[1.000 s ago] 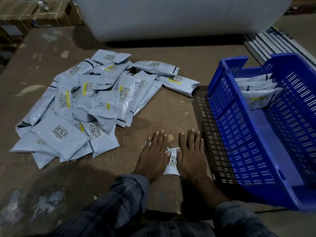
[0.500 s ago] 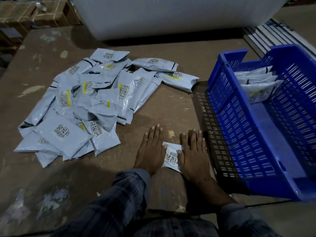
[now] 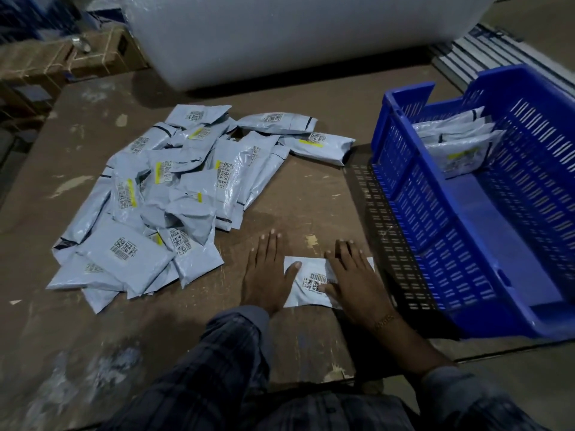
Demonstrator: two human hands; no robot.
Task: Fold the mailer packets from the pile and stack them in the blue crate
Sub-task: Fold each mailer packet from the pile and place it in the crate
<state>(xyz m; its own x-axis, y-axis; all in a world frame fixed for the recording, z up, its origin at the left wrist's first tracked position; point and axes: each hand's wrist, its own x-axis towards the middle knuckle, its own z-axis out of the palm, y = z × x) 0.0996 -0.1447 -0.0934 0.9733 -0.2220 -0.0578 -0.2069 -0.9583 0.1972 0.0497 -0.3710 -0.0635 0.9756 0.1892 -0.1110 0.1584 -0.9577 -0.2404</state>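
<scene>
Packet [image 3: 311,283]: small grey mailer, flat on the table, barcode label up, partly covered on both ends. Pile [image 3: 174,194]: many grey packets with barcode labels, some with yellow strips, heaped and overlapping, lying left of the packet and apart from it. Blue crate [image 3: 413,194]: slotted plastic walls, right of the packet, tilted, a few folded packets [image 3: 457,147] stacked at its far end.

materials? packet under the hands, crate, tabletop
Packet: thin plastic film, looks like a grey poly mailer; glossy, creased, printed barcode label.
Crate: moulded blue plastic, likely rigid; slotted walls, smooth sheen.
Tabletop: probably brown board or laminate, matte; scuffs and pale chips show wear.
</scene>
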